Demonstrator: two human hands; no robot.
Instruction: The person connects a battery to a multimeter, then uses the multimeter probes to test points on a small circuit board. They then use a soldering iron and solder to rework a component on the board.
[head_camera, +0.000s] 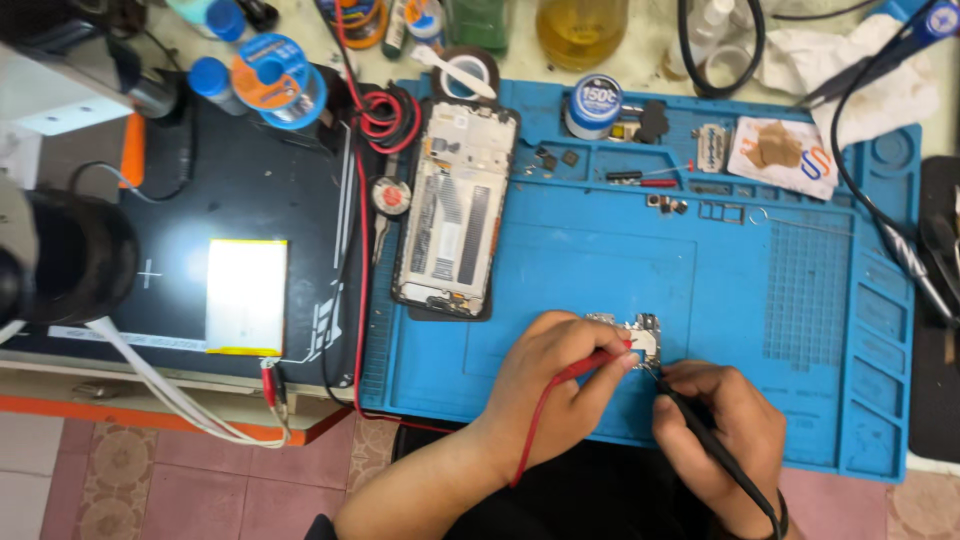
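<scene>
While on board (637, 335), both probes

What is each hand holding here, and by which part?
Left hand pinches the red probe near its tip; right hand grips the black probe along its shaft. Both tips meet the small circuit board on the blue mat.

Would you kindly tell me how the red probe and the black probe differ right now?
The red probe sits in the left hand, while the black probe sits in the right hand. The red probe reaches the small circuit board from the left, the black probe from below right. The red lead curves down past the left wrist; the black lead runs down along the right wrist. Both tips meet the board on the blue mat.
</scene>
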